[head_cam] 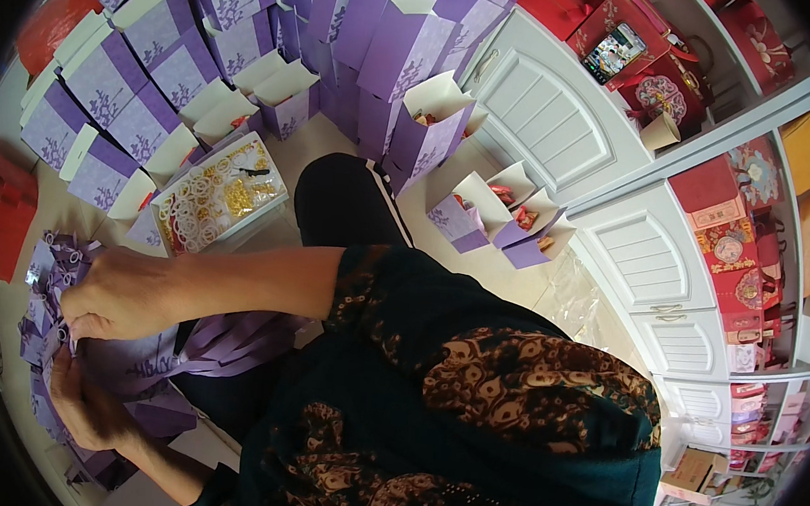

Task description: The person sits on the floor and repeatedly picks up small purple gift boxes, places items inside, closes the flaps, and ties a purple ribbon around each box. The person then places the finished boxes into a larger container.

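Note:
At the left of the head view, both my hands meet at the upper edge of a purple printed paper gift bag (125, 358). My right hand (116, 293) is above, thumb and fingers pinched at the edge, beside small white rings and ribbon. My left hand (92, 403) comes up from below, its fingertips against the same edge. The fingers partly hide what they pinch. Beside the bag, over my lap, hangs a bundle of purple ribbon strips (241, 347). Finished-looking purple bags with ribbons and rings (72, 256) crowd just beyond my hands.
A white tray (287, 199) holds white rings and gold pieces. Rows of purple bags (122, 98) stand beyond it. Several open bags with red-wrapped contents (472, 230) stand by white cabinets (547, 114). A red plastic bag (0, 210) lies left; a phone (614, 53) rests on a shelf.

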`<state>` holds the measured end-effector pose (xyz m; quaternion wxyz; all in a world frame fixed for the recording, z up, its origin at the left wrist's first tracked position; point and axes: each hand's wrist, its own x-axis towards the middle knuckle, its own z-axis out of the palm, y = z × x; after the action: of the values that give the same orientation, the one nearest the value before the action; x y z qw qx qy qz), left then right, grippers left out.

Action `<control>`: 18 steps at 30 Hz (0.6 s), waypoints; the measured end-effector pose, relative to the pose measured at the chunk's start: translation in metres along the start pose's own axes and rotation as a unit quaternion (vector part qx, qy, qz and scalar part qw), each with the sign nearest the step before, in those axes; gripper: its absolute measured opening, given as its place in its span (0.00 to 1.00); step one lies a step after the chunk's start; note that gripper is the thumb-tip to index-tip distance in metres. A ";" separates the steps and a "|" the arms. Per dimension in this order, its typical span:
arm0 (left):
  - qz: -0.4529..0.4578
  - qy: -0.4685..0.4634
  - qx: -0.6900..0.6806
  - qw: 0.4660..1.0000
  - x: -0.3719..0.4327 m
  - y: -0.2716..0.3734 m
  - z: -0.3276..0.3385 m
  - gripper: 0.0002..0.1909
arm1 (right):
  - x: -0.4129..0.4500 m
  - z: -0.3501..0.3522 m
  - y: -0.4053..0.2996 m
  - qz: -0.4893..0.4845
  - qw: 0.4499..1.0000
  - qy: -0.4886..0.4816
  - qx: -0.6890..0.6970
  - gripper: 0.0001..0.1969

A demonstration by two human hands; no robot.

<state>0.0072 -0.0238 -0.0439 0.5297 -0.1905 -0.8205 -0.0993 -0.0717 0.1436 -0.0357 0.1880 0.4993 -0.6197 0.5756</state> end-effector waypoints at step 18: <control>-0.103 0.018 -0.124 0.987 -0.005 -0.020 0.001 0.19 | -0.044 0.019 0.004 -0.039 0.943 -0.068 -0.324 0.05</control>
<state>-0.0003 -0.0428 -0.0487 0.5036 -0.1668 -0.8076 -0.2577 -0.0495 0.1437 -0.0787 0.3196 0.4728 -0.7642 0.3006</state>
